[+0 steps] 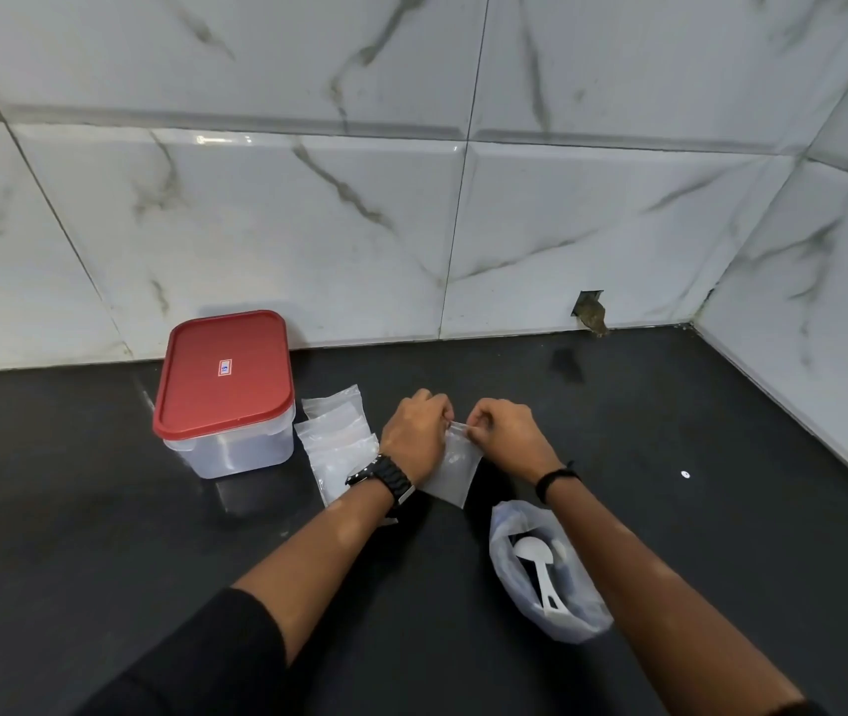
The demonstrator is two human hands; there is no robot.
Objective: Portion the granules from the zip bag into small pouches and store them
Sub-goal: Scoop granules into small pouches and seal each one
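On your left stands the clear plastic box with a red lid (225,392), then a pile of small clear pouches (339,447). Your left hand (417,436) and right hand (507,431) both pinch the top edge of one small clear pouch (455,470) — held just above the black counter (670,431). The open zip bag with a white scoop (546,571) lies to the right.

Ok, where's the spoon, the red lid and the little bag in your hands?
spoon (529,549), head view, on its white bowl
red lid (225,373), head view, on its flat top
little bag (455,470), head view, on its clear front
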